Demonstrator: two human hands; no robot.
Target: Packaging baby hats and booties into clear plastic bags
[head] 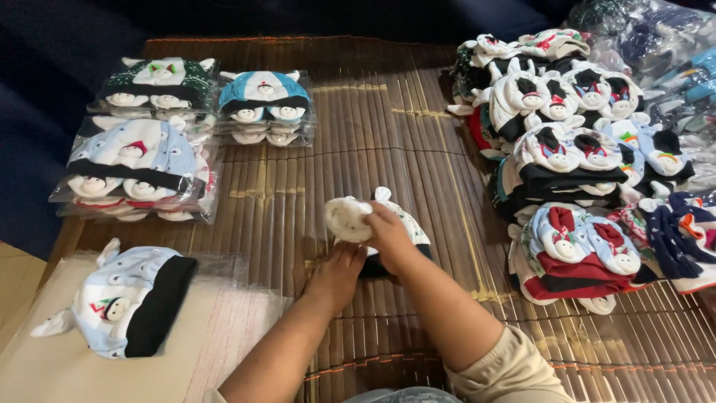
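Head view shows both hands, right hand (389, 233) pinching and left hand (335, 275) pressing the soft, light baby hat (403, 224) at table (373, 127) centre, best gripped at its black cuff toward 6 o'clock.

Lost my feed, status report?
Right hand gripping white baby cap. Left hand holding its black cuff. Bamboo mat around it.

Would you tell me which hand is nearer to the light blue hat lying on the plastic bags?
Left. The left hand lies right of the light blue hat; the right hand is farther right, gripping a white hat.
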